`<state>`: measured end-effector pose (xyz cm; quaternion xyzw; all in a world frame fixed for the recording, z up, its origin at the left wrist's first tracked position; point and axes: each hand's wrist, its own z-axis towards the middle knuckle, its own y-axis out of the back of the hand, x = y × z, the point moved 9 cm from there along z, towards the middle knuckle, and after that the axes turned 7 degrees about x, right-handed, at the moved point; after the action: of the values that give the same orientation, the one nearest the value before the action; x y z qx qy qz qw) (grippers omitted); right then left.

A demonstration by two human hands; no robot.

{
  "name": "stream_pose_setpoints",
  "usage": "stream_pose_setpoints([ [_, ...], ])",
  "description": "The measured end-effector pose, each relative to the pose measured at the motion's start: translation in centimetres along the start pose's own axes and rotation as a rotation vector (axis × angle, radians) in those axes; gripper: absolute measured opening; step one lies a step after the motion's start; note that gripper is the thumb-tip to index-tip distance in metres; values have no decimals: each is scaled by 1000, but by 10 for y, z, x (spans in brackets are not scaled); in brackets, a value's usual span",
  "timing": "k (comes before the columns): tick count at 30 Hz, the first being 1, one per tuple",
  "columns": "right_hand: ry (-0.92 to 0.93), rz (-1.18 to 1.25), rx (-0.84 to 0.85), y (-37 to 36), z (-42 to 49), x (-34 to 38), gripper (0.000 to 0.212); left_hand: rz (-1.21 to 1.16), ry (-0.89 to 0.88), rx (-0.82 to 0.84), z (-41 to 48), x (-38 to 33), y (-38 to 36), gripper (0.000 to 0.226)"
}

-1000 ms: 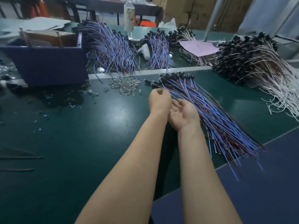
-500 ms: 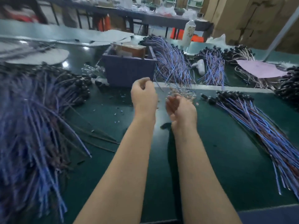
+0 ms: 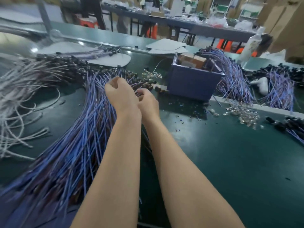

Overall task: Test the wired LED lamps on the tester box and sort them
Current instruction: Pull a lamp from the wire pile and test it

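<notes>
A big pile of wired LED lamps (image 3: 79,145) with blue and dark red leads fans across the green table on the left, its black lamp heads (image 3: 131,78) at the far end. My left hand (image 3: 120,96) hovers over the leads near those heads, fingers curled into a loose fist with nothing visible in it. My right hand (image 3: 148,102) is just right of it, touching its wrist side, fingers also curled and seemingly holding nothing. The purple tester box (image 3: 194,84) stands beyond and to the right of both hands.
White-wired lamps (image 3: 24,96) heap at the far left. More blue bundles lie behind the box (image 3: 233,76) and at the right edge (image 3: 289,127). Clear lens caps (image 3: 243,114) and small dark scraps litter the table right of the box. A bottle (image 3: 250,46) stands at the back.
My view and both hands have swung left, from the right-hand bundle past the box to the large left pile. Both hands stay curled and close together.
</notes>
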<state>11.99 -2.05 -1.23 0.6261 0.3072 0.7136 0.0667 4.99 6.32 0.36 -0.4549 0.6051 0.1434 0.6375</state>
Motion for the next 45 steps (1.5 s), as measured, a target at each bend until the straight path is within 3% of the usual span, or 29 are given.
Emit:
stream_pose_setpoints([
  [2, 62, -149, 26, -9, 9, 8, 44, -40, 23, -30, 6, 2, 7, 30],
  [6, 1, -356, 169, -30, 20, 6, 38, -97, 26, -18, 15, 3, 11, 32],
  [11, -8, -341, 68, -25, 22, 8, 28, -115, 25, -24, 19, 3, 11, 18],
  [15, -18, -32, -91, -11, 16, 1, 24, -113, 19, -27, 18, 4, 11, 10],
  [19, -131, 542, -244, 5, 12, -25, 7, -114, 9, -6, 17, 4, 6, 11],
  [22, -239, 1001, -147, 2, 16, -34, 5, -56, -15, 40, 16, 6, -2, 10],
  [25, -260, 1153, 36, 9, 13, -32, 19, 69, -54, 123, 11, 7, -18, 10],
  [31, -39, 1027, 145, 51, -1, -29, 18, 344, -131, 349, -8, 17, -63, 20],
  [38, 33, 928, -40, 113, -30, -59, 16, 911, -401, 374, -34, 16, -97, 26],
  [41, 17, 901, -106, 138, -43, -73, 15, 938, -413, 453, -50, 26, -112, 22],
  [45, 73, 698, -207, 167, -56, -84, 17, 964, -465, 713, -91, 44, -153, 25],
])
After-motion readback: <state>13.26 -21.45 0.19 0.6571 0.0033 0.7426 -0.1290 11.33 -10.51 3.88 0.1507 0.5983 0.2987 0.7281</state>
